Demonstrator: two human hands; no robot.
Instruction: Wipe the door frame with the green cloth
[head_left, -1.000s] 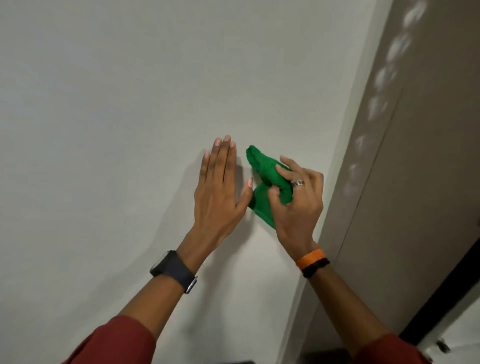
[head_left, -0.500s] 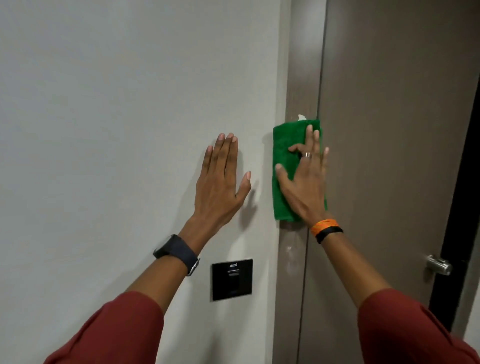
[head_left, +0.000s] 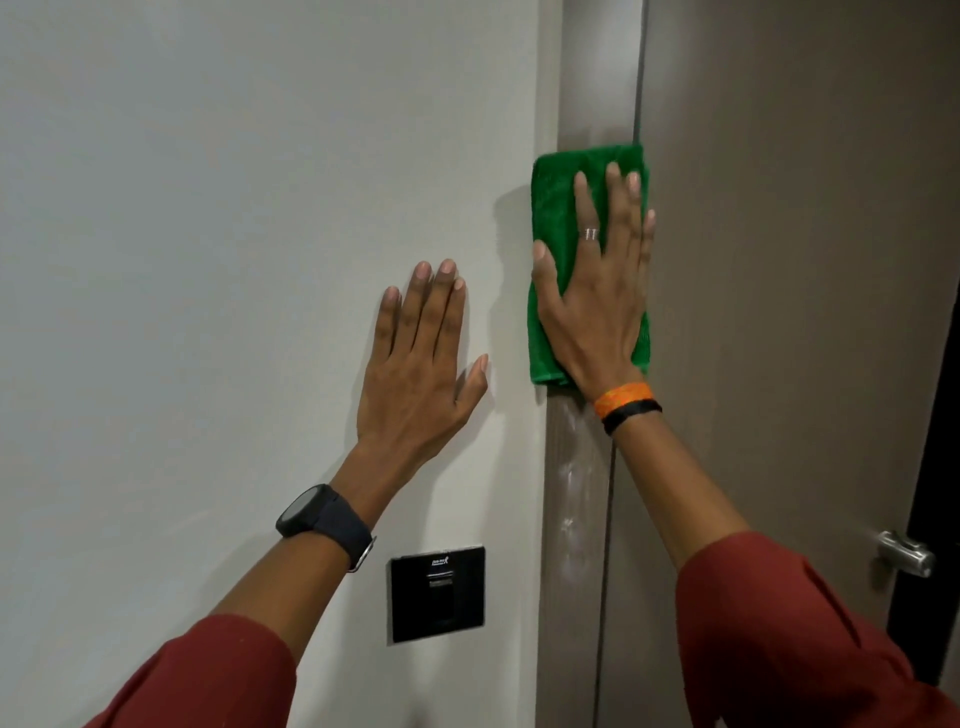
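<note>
Right hand (head_left: 597, 306) is spread flat, pressing the folded green cloth (head_left: 558, 208) on the brown wooden door frame (head_left: 576, 493), left hand (head_left: 415, 374) open-palmed on the white wall (head_left: 208, 260), and whitish smudges below look unwiped, so plenty left I'd say.

You're in an indoor hallway, maybe a hotel. A black card reader (head_left: 437, 594) sits beside a door (head_left: 789, 312). The door has a steel handle (head_left: 906, 553).

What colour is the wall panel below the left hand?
Black, glossy, with small white print at the top; the wall panel shows clearly in the head view.
</note>
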